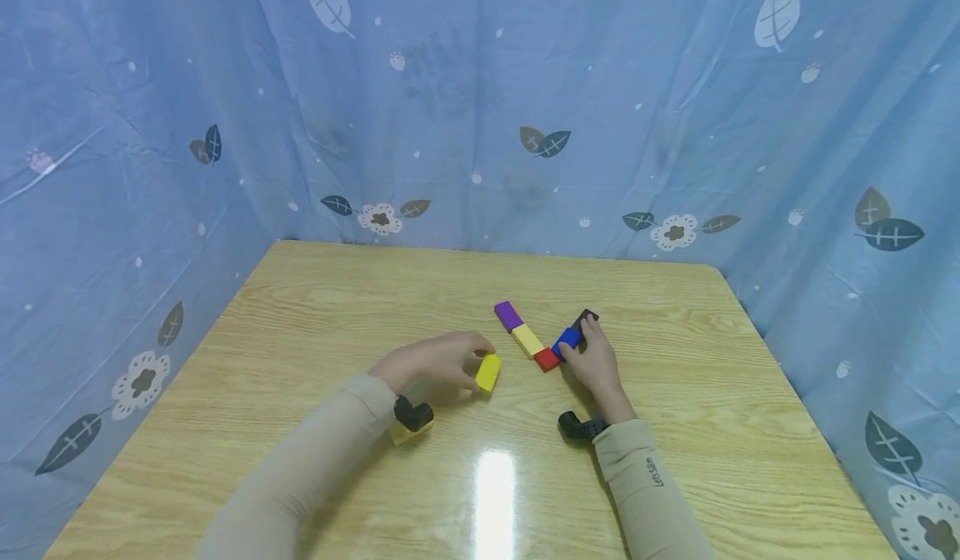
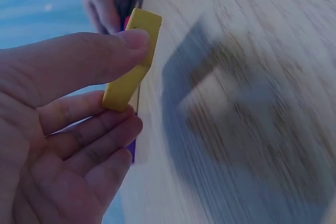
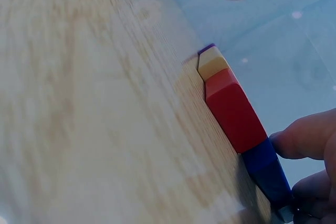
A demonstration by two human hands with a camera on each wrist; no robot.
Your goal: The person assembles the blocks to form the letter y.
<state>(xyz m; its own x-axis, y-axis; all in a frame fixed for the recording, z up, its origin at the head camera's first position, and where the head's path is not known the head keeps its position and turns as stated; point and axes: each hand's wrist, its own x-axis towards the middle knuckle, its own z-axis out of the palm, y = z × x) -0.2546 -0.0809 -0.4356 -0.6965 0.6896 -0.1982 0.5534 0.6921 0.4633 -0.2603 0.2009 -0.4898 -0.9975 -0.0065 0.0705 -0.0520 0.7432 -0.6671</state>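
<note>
My left hand point(image 1: 442, 360) pinches a yellow block point(image 1: 488, 373) between thumb and fingers; in the left wrist view the yellow block point(image 2: 128, 69) shows a bent outline, its thumb side toward the camera. Right of it, a V-shaped row of blocks lies on the table: a purple block point(image 1: 508, 317), a cream block point(image 1: 527, 341), a red block point(image 1: 547, 360), a blue block point(image 1: 567, 342) and a dark block point(image 1: 585, 318). My right hand point(image 1: 598, 364) holds the blue block, fingertips reaching the dark one. Its fingers partly hide both.
The wooden table point(image 1: 337, 293) carries a bright light reflection near its front. A pale yellow piece point(image 1: 411, 435) shows below the left wrist's black camera; its kind is unclear. Blue leaf-patterned curtains point(image 1: 480, 110) hang behind and beside the table.
</note>
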